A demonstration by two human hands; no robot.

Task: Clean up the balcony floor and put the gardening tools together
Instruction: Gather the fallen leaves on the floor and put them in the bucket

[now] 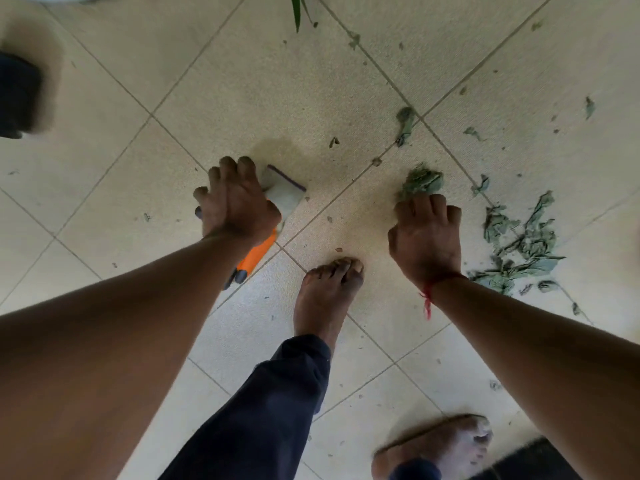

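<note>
My left hand grips a garden tool with an orange handle and a pale blade, held low over the tiled floor. To the right, my right hand holds a clump of wilted green leaves in its fingertips. A larger pile of wilted leaves lies on the tiles just right of that hand. Smaller leaf scraps are scattered across the tiles above and to the right.
My bare feet stand on the beige tiles, one between my hands and one at the bottom right. A dark object sits at the left edge. A green plant leaf hangs in at the top. A dark mat lies at the bottom right.
</note>
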